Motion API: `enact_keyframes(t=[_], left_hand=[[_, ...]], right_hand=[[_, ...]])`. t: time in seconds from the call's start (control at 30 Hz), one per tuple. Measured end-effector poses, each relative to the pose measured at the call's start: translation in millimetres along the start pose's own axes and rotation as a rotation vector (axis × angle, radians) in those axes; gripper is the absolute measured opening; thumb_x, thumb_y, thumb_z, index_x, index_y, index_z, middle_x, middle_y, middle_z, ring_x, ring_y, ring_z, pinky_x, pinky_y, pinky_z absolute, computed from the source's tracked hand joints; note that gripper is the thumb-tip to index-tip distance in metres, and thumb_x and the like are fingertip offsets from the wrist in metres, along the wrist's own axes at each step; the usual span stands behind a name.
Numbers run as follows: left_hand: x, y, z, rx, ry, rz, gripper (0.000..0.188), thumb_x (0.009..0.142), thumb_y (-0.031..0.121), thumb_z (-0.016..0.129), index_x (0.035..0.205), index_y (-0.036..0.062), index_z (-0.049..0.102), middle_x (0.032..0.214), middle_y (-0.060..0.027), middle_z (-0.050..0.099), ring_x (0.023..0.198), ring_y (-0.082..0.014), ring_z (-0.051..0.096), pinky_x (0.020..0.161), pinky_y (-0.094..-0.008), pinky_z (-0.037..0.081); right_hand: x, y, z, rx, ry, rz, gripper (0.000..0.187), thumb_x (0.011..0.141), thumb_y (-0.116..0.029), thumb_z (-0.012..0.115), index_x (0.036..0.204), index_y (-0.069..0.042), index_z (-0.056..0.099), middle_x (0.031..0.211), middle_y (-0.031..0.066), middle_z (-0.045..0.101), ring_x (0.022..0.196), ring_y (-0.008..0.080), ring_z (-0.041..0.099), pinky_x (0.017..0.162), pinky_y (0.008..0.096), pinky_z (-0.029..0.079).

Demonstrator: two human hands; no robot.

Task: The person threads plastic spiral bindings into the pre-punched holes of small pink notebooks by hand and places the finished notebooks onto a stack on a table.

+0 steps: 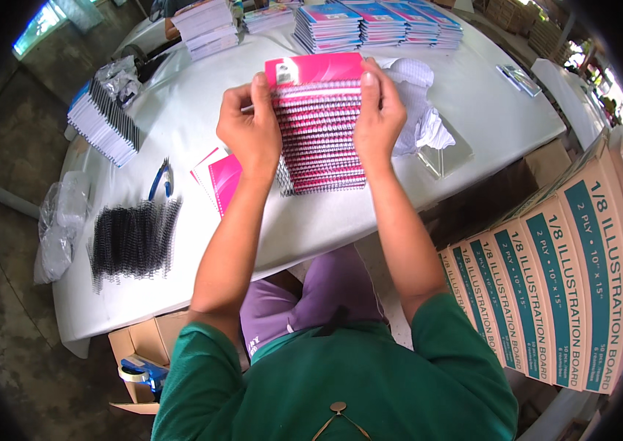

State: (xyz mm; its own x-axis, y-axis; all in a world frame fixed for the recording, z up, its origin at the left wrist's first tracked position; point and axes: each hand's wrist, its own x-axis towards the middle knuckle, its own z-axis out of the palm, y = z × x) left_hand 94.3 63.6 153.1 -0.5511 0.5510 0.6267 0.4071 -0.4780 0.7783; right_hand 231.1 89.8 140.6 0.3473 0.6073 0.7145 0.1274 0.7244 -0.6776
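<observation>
A thick stack of pink spiral-bound notebooks [319,132] stands on edge on the white table [201,110], wire spines facing me. My left hand [250,126] grips its left side and my right hand [379,114] grips its right side, thumbs over the top. Flat on the table beside my left wrist are a few loose pink covers [222,178]. A pile of black wire binding coils [133,239] lies to the left near the table's front edge.
Blue-covered notebook stacks [374,23] line the far edge, more stacks [208,26] at far left, and a spiral-bound stack [103,121] at the left edge. Blue pliers [160,178], crumpled white wrap [418,110], upright green-and-white board packs [554,287] at right, a tape dispenser [141,371] in a box below.
</observation>
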Motion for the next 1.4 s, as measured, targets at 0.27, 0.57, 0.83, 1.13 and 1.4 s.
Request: enact_keyframes(t=[0.27, 0.57, 0.83, 1.13, 1.4], left_hand=[[-10, -10, 10, -0.211, 0.181, 0.073, 0.032, 0.087, 0.023, 0.063, 0.065, 0.0049, 0.047, 0.059, 0.003, 0.048, 0.056, -0.0041, 0.039, 0.051, -0.0199, 0.035], [-7, -20, 1, -0.178, 0.139, 0.036, 0.028, 0.087, 0.022, 0.062, 0.069, 0.0037, 0.05, 0.062, 0.001, 0.05, 0.057, -0.0058, 0.042, 0.054, -0.0212, 0.038], [-16, -34, -127, 0.632, -0.655, 0.153, 0.04, 0.074, 0.018, 0.068, 0.109, 0.004, 0.055, 0.106, -0.0137, 0.058, 0.1, -0.0291, 0.055, 0.086, -0.0377, 0.042], [-72, -53, -176, 0.907, -0.537, 0.313, 0.032, 0.075, 0.001, 0.059, 0.106, 0.0079, 0.062, 0.104, -0.0078, 0.064, 0.097, -0.0248, 0.061, 0.083, -0.0357, 0.047], [-68, 10, -232, 0.161, -0.929, 0.082, 0.032, 0.075, 0.001, 0.056, 0.106, 0.0046, 0.06, 0.112, -0.014, 0.059, 0.11, -0.032, 0.053, 0.092, -0.0387, 0.041]], right_hand=[[-14, 10, 4, 0.223, 0.211, -0.096, 0.011, 0.088, -0.006, 0.052, 0.091, 0.004, 0.058, 0.102, 0.0122, 0.065, 0.07, 0.0055, 0.052, 0.063, 0.0211, 0.045], [-8, 1, 10, -0.017, 0.152, -0.123, 0.014, 0.089, -0.005, 0.048, 0.093, 0.005, 0.058, 0.105, 0.0156, 0.064, 0.08, 0.0136, 0.059, 0.07, 0.0253, 0.047], [-65, -2, -37, 0.059, 0.097, -0.244, 0.025, 0.091, -0.007, 0.045, 0.113, 0.005, 0.046, 0.122, 0.0199, 0.051, 0.109, 0.0239, 0.052, 0.094, 0.0336, 0.04], [-181, -26, -19, 0.64, -0.556, 1.244, 0.043, 0.093, -0.029, 0.046, 0.122, 0.003, 0.042, 0.115, 0.02, 0.055, 0.111, 0.0281, 0.053, 0.094, 0.0389, 0.042], [-162, -6, -17, 1.298, -0.841, 1.84, 0.053, 0.09, -0.037, 0.048, 0.122, 0.004, 0.045, 0.116, 0.0171, 0.056, 0.109, 0.0291, 0.055, 0.093, 0.0443, 0.043]])
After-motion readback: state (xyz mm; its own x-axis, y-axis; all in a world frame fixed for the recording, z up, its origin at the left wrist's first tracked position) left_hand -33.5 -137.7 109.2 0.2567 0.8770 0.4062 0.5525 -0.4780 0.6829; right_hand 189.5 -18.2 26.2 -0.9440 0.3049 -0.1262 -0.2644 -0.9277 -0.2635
